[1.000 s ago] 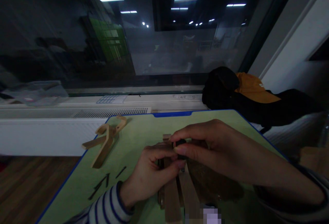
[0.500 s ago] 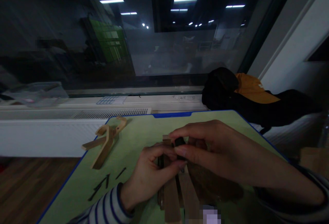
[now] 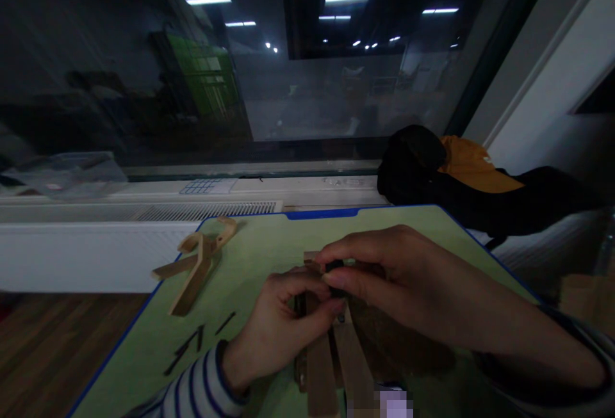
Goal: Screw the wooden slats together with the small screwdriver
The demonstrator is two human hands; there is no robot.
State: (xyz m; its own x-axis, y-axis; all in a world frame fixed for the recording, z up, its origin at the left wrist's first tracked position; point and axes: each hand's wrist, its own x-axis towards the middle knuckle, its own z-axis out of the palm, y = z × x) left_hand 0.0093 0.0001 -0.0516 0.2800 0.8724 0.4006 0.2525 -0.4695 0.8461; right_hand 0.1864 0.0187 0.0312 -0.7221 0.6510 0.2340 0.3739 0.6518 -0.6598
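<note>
My right hand [image 3: 384, 271] pinches a small black piece [image 3: 335, 277] between thumb and fingers; its kind is partly hidden. Against it, my left hand [image 3: 291, 319] curls its fingers and thumb round the upper part of two wooden strips [image 3: 323, 373]. A small metal fitting [image 3: 341, 319] shows on the right strip, just below my left thumb. The strips run towards me, side by side with a narrow gap, over a dark brown block-like thing [image 3: 403, 347]. Their far wooden end [image 3: 310, 257] shows beyond my fingers.
Curved wooden pieces [image 3: 199, 271] lie crossed at the table's left. Several thin dark screw-like parts [image 3: 185, 347] lie nearer me. The green tabletop [image 3: 269, 239] has a blue edge. Behind it are a radiator [image 3: 96, 251], a windowsill, dark clothing and an orange cap [image 3: 480, 165].
My right hand and the black piece shift very slightly. The wooden strips and my left hand stay almost where they were.
</note>
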